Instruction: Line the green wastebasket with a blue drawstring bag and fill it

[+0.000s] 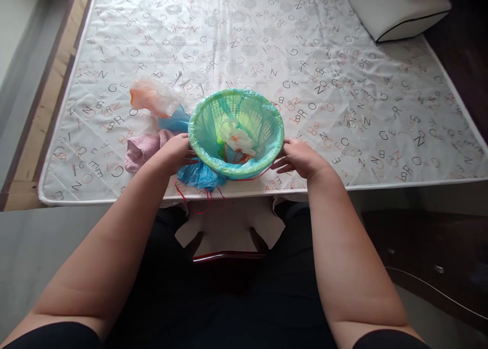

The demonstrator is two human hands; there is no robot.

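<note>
A round green mesh wastebasket (193, 116) stands near the front edge of the mattress, seen from above. A thin blue-green plastic bag (267, 130) lines it and is folded over the rim. Inside lies a crumpled white and orange plastic wrapper (237, 137). My left hand (178, 151) grips the basket's left side, its fingertips partly hidden. On the right side my right hand (299, 158) holds the basket, thumb near the rim and fingers slightly spread beneath. A bunched blue plastic bag (201, 176) with red drawstrings hangs below the basket's left front.
Left of the basket lie a pink cloth (143, 150), a blue plastic piece (174, 120) and a crumpled clear and orange bag (152, 95). A white bag (404, 10) sits at the far right. The letter-printed mattress (381, 110) ends before my legs, above a stool (229, 227).
</note>
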